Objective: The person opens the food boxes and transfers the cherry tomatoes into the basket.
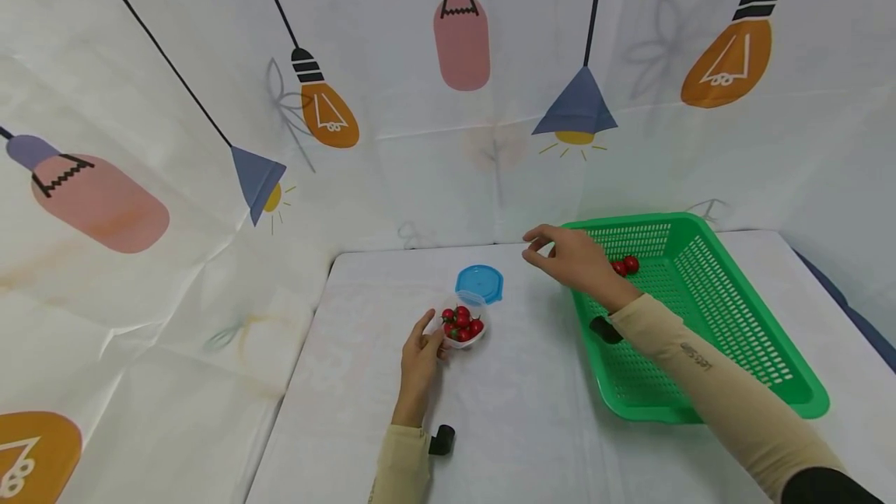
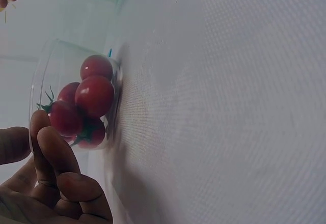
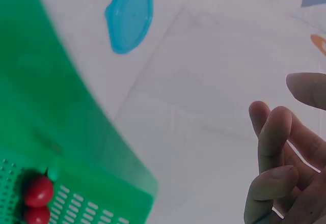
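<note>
My left hand [image 1: 418,364] pinches the near left rim of a small clear plastic container [image 1: 477,339] on the white table, thumb and fingers [image 2: 57,150] at its edge. Several red cherry tomatoes [image 2: 94,96] lie inside, some with green stems. My right hand [image 1: 577,259] hovers over the far left rim of a green basket [image 1: 763,317], holding nothing. Its fingers [image 3: 275,132] bend loosely, with the thumb apart from them. Red cherry tomatoes [image 3: 38,191] lie in the basket, partly hidden behind the right wrist in the head view.
A blue lid [image 1: 480,283] lies flat just behind the container. The perforated basket takes up the right side of the table [image 1: 532,426]. Behind the table hangs a white cloth [image 1: 413,177] printed with lamps and bulbs.
</note>
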Tool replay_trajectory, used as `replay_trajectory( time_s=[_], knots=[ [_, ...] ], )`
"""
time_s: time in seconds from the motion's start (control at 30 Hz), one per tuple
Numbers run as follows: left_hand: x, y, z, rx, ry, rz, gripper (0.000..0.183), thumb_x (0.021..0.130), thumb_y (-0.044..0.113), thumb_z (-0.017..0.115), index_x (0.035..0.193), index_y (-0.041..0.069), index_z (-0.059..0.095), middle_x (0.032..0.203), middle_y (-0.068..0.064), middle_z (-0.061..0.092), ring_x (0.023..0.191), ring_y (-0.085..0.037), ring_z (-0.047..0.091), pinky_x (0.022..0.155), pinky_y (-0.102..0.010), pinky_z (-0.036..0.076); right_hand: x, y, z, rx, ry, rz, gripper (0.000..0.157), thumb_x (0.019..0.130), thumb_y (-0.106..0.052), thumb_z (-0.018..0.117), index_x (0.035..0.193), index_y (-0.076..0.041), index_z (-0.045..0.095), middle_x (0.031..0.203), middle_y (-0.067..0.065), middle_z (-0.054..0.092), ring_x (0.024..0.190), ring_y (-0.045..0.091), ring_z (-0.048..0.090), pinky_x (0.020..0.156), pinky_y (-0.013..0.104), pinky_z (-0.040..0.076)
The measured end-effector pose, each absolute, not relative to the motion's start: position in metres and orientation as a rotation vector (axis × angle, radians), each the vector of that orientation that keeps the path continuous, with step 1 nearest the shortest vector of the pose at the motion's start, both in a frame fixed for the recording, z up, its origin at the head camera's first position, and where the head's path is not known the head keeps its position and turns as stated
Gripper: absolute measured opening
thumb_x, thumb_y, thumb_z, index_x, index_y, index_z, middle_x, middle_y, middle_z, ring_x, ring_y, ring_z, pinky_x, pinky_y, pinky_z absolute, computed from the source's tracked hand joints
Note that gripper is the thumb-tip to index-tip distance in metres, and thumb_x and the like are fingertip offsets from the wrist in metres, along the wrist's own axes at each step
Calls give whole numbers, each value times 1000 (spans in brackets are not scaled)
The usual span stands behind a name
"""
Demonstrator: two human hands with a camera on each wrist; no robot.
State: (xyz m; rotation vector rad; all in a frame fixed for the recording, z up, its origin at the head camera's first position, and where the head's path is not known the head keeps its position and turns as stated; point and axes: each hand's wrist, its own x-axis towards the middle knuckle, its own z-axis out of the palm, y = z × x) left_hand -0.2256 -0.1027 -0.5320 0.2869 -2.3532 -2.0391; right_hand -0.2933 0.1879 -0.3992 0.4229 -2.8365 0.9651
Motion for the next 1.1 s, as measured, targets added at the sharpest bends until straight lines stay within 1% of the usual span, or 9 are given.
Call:
replay_trajectory(
  time_s=[0.17,0.47,0.53,0.6,0.63,0.7,0.83,1.0,1.1],
  knots=[
    [-226,-104,-539,273,-2330,-2034,47,104,19,58,150,13,50,85,-12,67,72,-21,60,72,-30,50,-292,165,-403,522,-2866,949,34,97,-34,70,125,-16,68,108,2,75,88,23,65,61,32,52],
    [-228,-104,-539,270,-2323,-2037,46,103,19,57,149,15,52,83,-9,66,72,-22,60,72,-30,50,-288,133,-412,677,-2974,947,39,95,-32,71,130,-16,64,113,4,73,84,17,66,61,29,52],
    [-227,-104,-539,264,-2320,-2045,47,103,19,58,149,13,51,84,-11,67,72,-25,61,72,-30,50,-287,127,-414,706,-3007,933,39,96,-33,70,131,-16,64,116,5,73,88,19,67,64,31,53],
    [-225,-103,-534,263,-2327,-2059,48,104,17,57,150,10,49,87,-17,67,76,-34,62,75,-34,51,-286,121,-418,737,-3030,912,40,97,-34,69,131,-16,64,118,6,72,94,20,69,68,33,55],
    [-226,-103,-533,258,-2323,-2060,48,104,17,57,150,10,49,87,-18,67,77,-36,62,75,-35,51,-286,118,-419,751,-3035,901,39,97,-35,69,131,-16,64,119,6,72,96,20,69,70,34,56],
    [-227,-103,-533,261,-2321,-2061,48,104,17,57,150,10,49,86,-17,67,77,-35,62,76,-35,51,-285,113,-421,779,-3039,886,39,97,-35,69,131,-16,64,120,6,72,97,20,70,73,36,57],
    [-226,-104,-534,283,-2326,-2052,47,104,17,57,149,10,50,83,-12,67,75,-30,62,75,-34,50,-284,104,-426,806,-3038,884,38,96,-35,69,129,-17,64,118,3,73,88,14,70,72,36,57],
    [-218,-101,-512,260,-2343,-2070,47,104,10,55,150,3,47,87,-23,67,84,-48,61,79,-44,51,-284,95,-429,814,-3023,915,37,96,-34,69,129,-16,64,116,0,73,85,12,69,73,35,56],
    [-213,-99,-500,236,-2344,-2075,47,103,9,55,149,2,47,88,-26,67,86,-51,60,80,-46,52,-285,91,-430,822,-3000,931,37,96,-31,70,129,-15,64,116,2,73,87,13,70,75,37,56]
  ],
)
